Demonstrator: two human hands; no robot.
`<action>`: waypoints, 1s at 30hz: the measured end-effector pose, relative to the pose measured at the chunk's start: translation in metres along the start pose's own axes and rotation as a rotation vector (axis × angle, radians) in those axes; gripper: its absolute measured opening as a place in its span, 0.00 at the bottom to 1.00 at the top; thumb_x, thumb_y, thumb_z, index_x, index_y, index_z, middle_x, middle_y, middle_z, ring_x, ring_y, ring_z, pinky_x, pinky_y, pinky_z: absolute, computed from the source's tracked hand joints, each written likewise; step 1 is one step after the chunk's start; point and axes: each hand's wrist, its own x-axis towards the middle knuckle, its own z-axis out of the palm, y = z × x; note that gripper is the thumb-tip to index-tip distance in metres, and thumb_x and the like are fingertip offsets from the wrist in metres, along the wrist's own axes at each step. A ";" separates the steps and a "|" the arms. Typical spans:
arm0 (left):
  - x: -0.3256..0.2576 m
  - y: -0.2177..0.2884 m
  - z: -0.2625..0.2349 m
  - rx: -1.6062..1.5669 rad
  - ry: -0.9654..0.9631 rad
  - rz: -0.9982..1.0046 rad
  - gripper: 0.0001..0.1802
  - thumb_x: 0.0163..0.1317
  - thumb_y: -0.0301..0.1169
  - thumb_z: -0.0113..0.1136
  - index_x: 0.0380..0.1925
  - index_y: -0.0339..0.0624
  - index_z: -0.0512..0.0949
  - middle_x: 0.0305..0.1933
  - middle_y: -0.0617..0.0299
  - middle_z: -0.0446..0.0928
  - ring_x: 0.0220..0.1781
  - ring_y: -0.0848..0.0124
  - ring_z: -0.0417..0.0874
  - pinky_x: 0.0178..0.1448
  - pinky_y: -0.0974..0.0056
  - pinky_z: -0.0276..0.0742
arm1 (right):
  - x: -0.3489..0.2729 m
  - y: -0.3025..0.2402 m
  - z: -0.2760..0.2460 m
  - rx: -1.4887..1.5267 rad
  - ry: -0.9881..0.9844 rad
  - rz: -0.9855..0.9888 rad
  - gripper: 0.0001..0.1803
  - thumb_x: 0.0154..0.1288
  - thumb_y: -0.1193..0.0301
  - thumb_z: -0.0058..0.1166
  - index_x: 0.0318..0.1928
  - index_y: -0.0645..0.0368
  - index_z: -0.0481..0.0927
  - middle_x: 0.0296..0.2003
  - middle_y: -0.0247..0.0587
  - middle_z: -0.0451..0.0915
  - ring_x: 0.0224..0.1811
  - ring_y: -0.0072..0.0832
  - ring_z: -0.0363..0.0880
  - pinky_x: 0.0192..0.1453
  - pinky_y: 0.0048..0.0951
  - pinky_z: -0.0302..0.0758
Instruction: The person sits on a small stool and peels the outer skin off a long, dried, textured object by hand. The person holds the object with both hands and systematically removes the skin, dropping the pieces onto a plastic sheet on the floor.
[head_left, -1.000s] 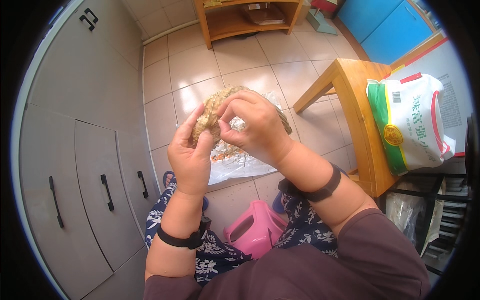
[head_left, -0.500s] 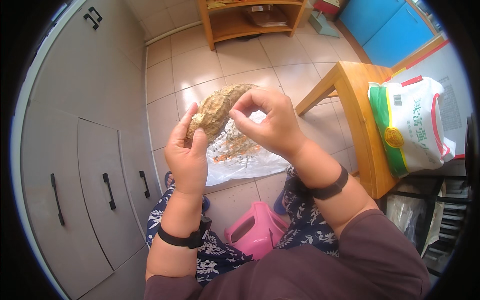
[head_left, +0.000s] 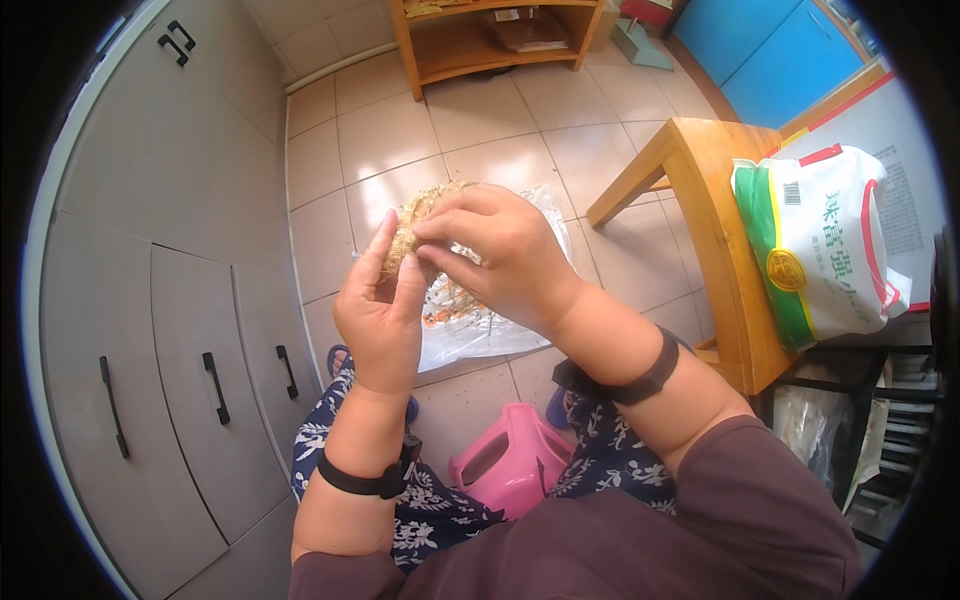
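A dried, tan, rough-textured plant piece [head_left: 405,245] is held up above the floor, its exact kind unclear. My left hand [head_left: 380,310] grips its near end, thumb on one side and fingers on the other. The fingertips of my right hand [head_left: 500,250] pinch at its surface from the right, covering much of it. Whatever lies between those fingertips is too small to make out. Below both hands, a white plastic sheet [head_left: 470,345] is spread on the tiles, strewn with dark, brown and orange bits.
A pink plastic stool [head_left: 510,465] stands between my legs. Grey cabinets [head_left: 190,400] line the left side. To the right, a wooden stool [head_left: 715,260] bears a white and green bag [head_left: 830,250]. Wooden shelving [head_left: 490,50] is at the back, blue cabinets [head_left: 790,60] at the far right.
My right hand has moved left and down, its fingertips now against the plant piece. The piece has turned, so it looks shorter and shows a paler face.
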 end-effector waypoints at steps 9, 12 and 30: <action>-0.001 -0.005 -0.005 0.248 0.032 0.049 0.19 0.69 0.21 0.63 0.60 0.34 0.84 0.56 0.49 0.87 0.50 0.73 0.87 0.55 0.67 0.83 | -0.007 0.000 0.002 -0.155 -0.043 -0.065 0.08 0.51 0.76 0.68 0.31 0.57 0.81 0.31 0.40 0.81 0.35 0.41 0.80 0.42 0.39 0.80; 0.000 -0.002 -0.006 0.349 0.009 0.163 0.19 0.68 0.21 0.62 0.59 0.34 0.84 0.59 0.43 0.85 0.54 0.68 0.88 0.59 0.66 0.82 | -0.006 0.000 0.002 -0.126 -0.009 -0.067 0.10 0.47 0.79 0.69 0.32 0.57 0.83 0.32 0.39 0.84 0.33 0.39 0.82 0.37 0.35 0.80; -0.003 -0.001 -0.007 0.101 -0.005 0.066 0.17 0.71 0.22 0.59 0.58 0.32 0.84 0.60 0.48 0.85 0.63 0.66 0.84 0.70 0.64 0.74 | -0.012 -0.006 0.010 0.165 0.100 0.359 0.04 0.51 0.81 0.66 0.31 0.64 0.86 0.31 0.42 0.86 0.34 0.29 0.86 0.40 0.27 0.81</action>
